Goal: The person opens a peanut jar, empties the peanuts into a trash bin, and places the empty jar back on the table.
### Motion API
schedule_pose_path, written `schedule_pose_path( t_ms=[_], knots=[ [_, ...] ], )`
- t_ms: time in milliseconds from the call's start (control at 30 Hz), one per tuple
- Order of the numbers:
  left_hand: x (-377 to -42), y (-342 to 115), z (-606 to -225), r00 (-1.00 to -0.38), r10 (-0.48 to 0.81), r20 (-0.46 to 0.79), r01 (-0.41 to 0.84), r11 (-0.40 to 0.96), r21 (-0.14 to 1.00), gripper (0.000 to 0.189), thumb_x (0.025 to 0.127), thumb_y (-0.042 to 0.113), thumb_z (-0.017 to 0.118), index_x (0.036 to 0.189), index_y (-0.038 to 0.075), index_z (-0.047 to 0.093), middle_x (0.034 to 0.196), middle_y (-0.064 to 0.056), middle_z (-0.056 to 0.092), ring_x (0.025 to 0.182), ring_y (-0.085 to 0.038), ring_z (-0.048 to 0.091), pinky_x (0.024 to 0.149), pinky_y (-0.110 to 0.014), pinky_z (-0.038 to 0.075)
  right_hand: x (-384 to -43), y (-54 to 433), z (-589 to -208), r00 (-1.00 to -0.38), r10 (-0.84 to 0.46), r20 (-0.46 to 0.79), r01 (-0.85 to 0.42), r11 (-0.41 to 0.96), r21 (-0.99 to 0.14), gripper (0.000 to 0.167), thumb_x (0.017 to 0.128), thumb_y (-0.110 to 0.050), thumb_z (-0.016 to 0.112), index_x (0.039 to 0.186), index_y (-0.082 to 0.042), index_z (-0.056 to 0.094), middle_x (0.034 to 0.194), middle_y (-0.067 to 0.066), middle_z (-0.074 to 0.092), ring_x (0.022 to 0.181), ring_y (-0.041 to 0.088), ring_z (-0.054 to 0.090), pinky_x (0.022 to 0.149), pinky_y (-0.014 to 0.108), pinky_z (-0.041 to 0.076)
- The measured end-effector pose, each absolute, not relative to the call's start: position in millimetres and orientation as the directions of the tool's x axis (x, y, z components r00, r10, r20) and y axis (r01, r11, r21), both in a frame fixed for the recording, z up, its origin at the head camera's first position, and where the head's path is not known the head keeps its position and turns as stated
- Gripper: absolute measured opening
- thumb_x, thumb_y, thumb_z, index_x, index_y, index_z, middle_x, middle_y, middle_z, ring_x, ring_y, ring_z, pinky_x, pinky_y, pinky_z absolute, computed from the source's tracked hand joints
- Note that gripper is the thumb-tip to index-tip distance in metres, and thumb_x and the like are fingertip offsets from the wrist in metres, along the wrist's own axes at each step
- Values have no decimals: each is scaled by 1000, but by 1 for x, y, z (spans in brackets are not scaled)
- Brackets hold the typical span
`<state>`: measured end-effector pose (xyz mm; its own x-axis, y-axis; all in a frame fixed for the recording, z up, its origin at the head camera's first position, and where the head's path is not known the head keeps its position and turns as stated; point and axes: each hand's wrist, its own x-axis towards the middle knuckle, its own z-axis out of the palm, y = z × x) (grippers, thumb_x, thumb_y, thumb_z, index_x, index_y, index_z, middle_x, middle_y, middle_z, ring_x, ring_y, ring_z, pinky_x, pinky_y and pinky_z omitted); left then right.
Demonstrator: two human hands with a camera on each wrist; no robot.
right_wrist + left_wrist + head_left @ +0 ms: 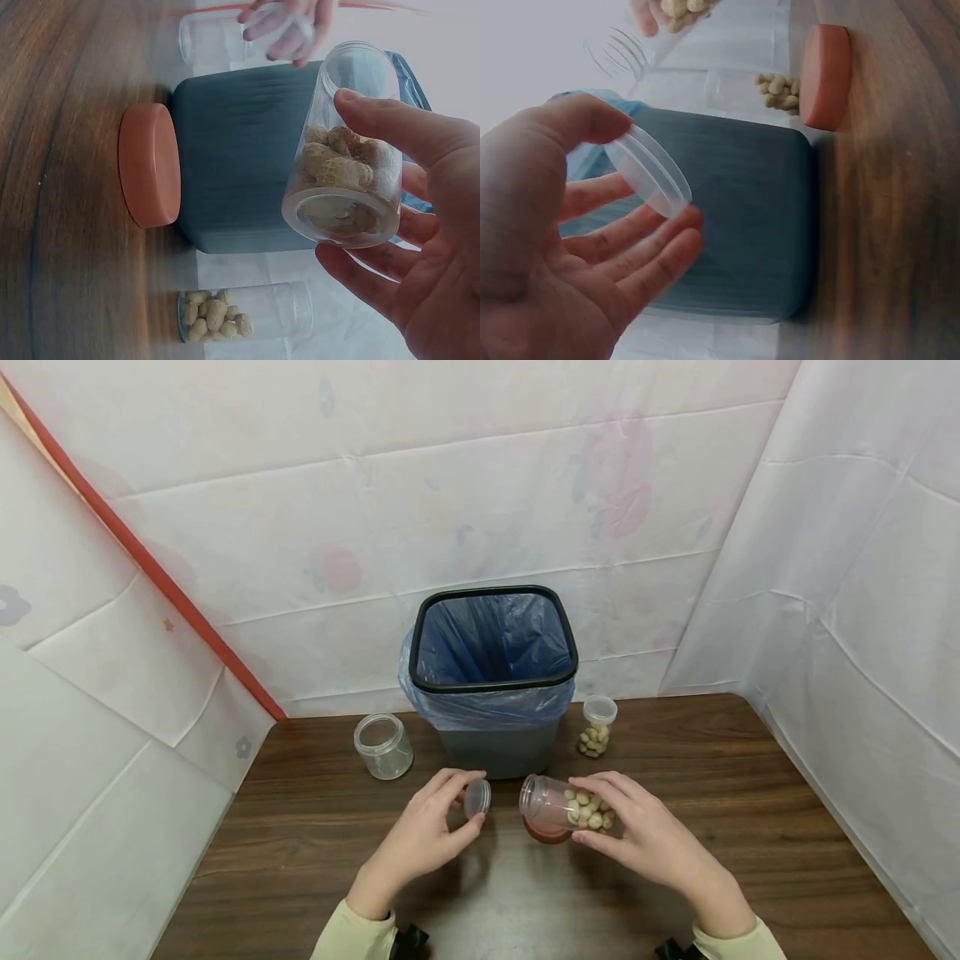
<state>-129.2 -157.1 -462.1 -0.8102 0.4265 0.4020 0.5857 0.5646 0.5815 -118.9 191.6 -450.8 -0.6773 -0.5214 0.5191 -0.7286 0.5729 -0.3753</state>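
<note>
Just in front of the grey bin (498,753) with its blue liner (495,631), here's the action: my right grip (647,832) has its thumb and fingers around the clear jar (551,803), and my left grip (427,828) pinches a translucent lid (477,798). The jar is off the worktop (292,868), tipped nearly onto its side, mouth toward the lid, peanuts (590,810) gathered at the base end. Below it, apart, sits a round terracotta-coloured piece (547,834); from my distant seat I can't tell what it's for.

So which step is this? I'd call it the uncapped stage: lid off, jar mouth bare, a gap between the two. Nothing is spilling. From here I judge the next move calls for a steady right wrist; any more tilt could send nuts rolling out. Left side, I'd want that light pinch kept, with the lid square to the mouth if it's to go back on.

Flanking the bin: a wide clear jar (386,752) to the left, seemingly empty, and to the right a smaller jar (597,728) holding more peanuts.
</note>
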Motion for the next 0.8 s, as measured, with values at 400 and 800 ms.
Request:
schedule_pose_path(
  t_ms=[400,800],
  knots=[
    [-141,-159,-493,-854,459,244,514,679,524,48,94,10,85,138,7,67,128,-9,70,107,-24,70,86,-42,60,-120,195,-451,-691,-522,499,-718,576,-391,71,88,-29,95,150,-21,63,137,-7,65,118,11,67,97,37,59],
    [-144,-159,-505,-848,486,213,523,696,493,46,91,8,88,133,4,71,127,-10,72,114,-27,70,92,-48,60,-121,196,-452,-683,-525,508,-724,581,-372,69,87,-28,95,148,-18,65,136,-6,66,119,12,67,97,40,59]
  ],
)
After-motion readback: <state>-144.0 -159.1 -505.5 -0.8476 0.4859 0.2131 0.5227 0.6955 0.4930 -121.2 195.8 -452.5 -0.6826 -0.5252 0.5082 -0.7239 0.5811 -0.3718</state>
